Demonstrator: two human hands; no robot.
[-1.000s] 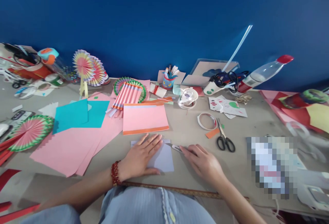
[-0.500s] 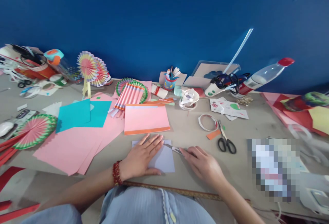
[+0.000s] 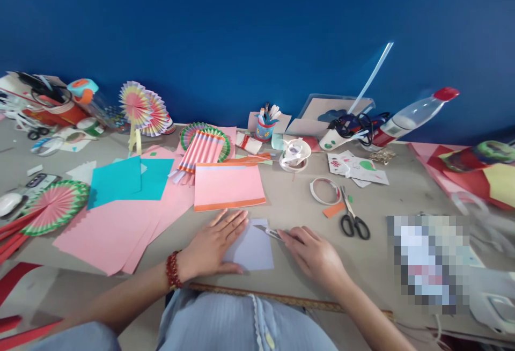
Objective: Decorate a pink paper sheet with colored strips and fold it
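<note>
Left hand (image 3: 213, 243): flat, palm down, fingers extended and slightly apart, pressing left part of lavender paper (image 3: 253, 249).
Paper: 1 sheet on grey table (image 3: 289, 206), near front edge, just in front of pink sheet (image 3: 228, 184) with orange border.
Right hand (image 3: 316, 257): fingers curled, pinching craft knife (image 3: 272, 232) (small and blurred, probably a knife). Tip at paper's upper right edge.
Scissors (image 3: 354, 223): right of right hand, apart from it.
Tape ring (image 3: 324, 190): just behind scissors.
Wooden ruler (image 3: 281, 300): along table's near edge.

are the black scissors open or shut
Shut. The scissors lie flat on the table with both blades together as one narrow line and the handles side by side.
</note>
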